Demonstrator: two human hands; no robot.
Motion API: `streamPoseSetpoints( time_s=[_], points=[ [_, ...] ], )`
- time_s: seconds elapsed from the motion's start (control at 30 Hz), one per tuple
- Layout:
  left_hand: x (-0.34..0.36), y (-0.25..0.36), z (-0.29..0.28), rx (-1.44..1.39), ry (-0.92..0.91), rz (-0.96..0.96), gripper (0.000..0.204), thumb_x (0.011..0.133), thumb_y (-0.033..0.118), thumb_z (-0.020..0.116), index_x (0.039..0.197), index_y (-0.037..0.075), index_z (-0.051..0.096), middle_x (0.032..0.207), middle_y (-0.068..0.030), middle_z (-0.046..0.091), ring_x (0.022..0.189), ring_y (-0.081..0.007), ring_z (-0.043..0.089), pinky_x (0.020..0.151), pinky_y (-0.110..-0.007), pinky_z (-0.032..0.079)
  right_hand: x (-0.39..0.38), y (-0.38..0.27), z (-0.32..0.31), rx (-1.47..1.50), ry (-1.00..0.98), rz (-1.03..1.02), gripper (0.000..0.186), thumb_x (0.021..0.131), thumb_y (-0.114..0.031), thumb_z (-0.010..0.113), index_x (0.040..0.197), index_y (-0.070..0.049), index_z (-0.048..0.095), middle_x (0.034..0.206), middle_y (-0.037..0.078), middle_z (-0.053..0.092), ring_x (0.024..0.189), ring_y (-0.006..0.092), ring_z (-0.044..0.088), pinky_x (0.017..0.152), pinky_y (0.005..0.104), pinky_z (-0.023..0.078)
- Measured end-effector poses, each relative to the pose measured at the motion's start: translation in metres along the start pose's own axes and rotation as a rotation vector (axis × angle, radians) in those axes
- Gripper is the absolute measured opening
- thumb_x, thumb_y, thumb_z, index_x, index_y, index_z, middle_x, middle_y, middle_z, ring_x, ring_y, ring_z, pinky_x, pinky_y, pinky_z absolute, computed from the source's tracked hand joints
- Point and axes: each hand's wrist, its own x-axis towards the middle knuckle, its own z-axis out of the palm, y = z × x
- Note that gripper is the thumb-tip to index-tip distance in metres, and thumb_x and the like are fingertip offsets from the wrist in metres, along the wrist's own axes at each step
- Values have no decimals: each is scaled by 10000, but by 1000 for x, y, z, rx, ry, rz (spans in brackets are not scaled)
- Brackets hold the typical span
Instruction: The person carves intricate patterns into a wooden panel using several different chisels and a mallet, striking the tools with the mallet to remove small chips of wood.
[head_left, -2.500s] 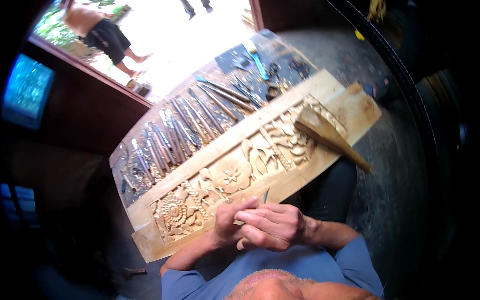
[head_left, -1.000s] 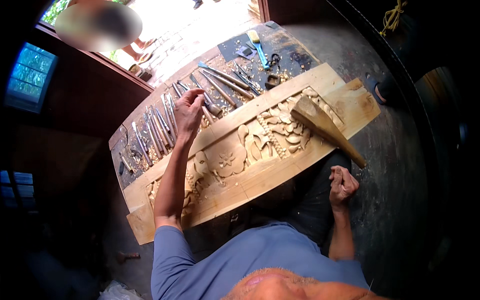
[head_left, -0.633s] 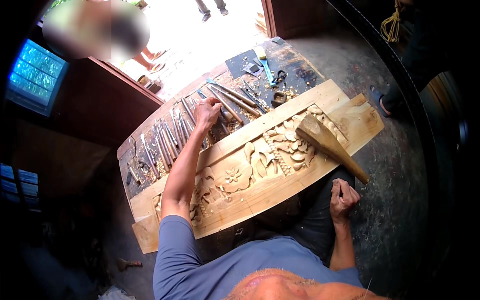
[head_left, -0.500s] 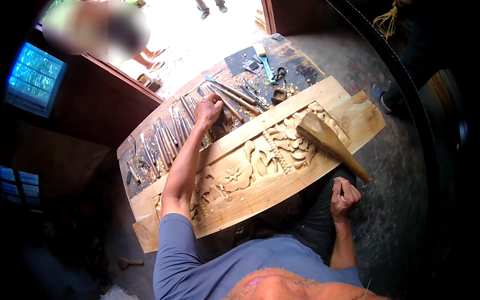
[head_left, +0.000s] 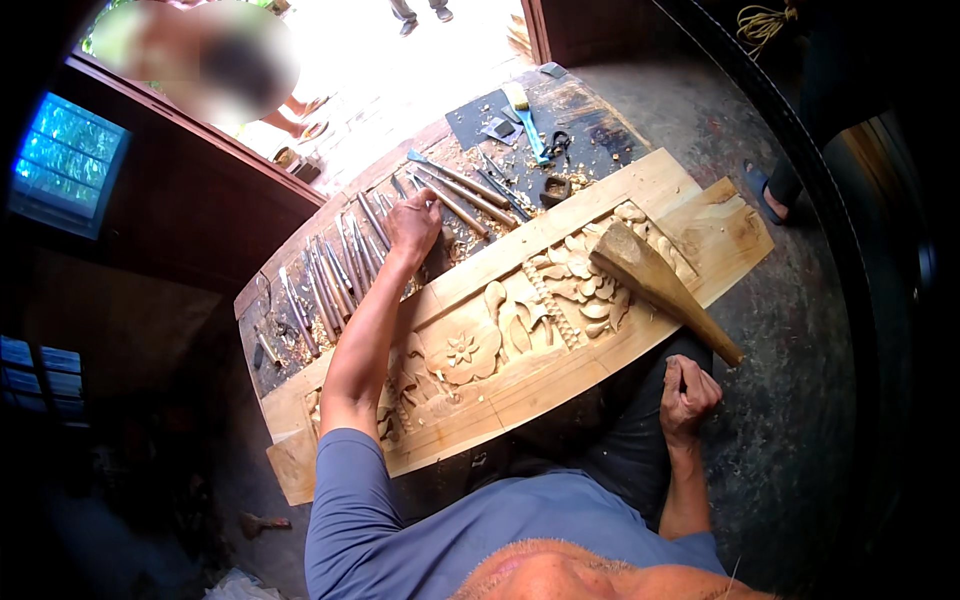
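Observation:
My left hand (head_left: 413, 224) reaches across the carved wooden panel (head_left: 560, 372) to the row of tools behind it. Its fingers are curled down among the chisels, and whatever they grip is hidden beneath them. Long-handled chisels (head_left: 466, 186) lie just right of it; several more chisels (head_left: 335, 275) lie side by side to its left. The panel has flowers and leaves cut in relief. Across its right part rests a wooden mallet (head_left: 655, 282), handle jutting past the near edge. Below that handle, beside my thigh, my right hand (head_left: 690, 398) is loosely closed, with no tool showing.
Wood shavings litter the dark worktable (head_left: 590, 105). On its far end are a blue-handled brush (head_left: 526, 122) and a small dark ring-shaped block (head_left: 556, 190). A person (head_left: 240, 60) is beyond the bright doorway; another person's sandalled foot (head_left: 768, 195) is at right.
My left hand has shifted very slightly toward me, still among the chisels. My right hand and the mallet stay in place.

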Motion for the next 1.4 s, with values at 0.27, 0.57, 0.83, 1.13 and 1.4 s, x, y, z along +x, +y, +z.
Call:
streamPoseSetpoints(
  time_s=[0.27,0.57,0.83,1.13,1.4],
  points=[
    [-5,54,-24,312,110,510,220,904,57,736,1093,164,769,949,-84,756,843,-298,816,672,-452,649,1,1,-1,-17,12,-12,100,1060,-51,755,979,5,773,853,189,779,743,409,763,679,452,583],
    [-2,57,-23,253,42,573,264,905,-23,692,1139,92,733,969,-116,770,885,-326,816,715,-472,660,1,1,0,6,6,-9,90,1053,-35,754,979,14,770,863,196,781,750,412,763,689,448,589],
    [-5,47,-30,193,-74,666,330,881,-59,677,1168,87,754,1132,-118,769,1019,-340,803,860,-457,690,-1,5,0,-2,17,-17,71,1038,-39,767,981,3,775,850,183,770,722,399,745,668,443,574],
    [6,43,-27,310,-118,723,248,984,-25,616,1152,99,750,1193,-87,756,1103,-280,792,888,-409,697,4,2,4,2,60,-56,54,1020,-51,781,981,-15,774,807,167,735,658,383,696,611,449,528],
    [16,8,-21,85,109,790,365,1039,10,636,1375,135,703,1391,-83,764,1127,-300,806,880,-406,696,5,-2,8,26,74,-64,49,1004,-45,784,964,-23,764,811,157,745,663,380,703,611,448,522]
  ],
)
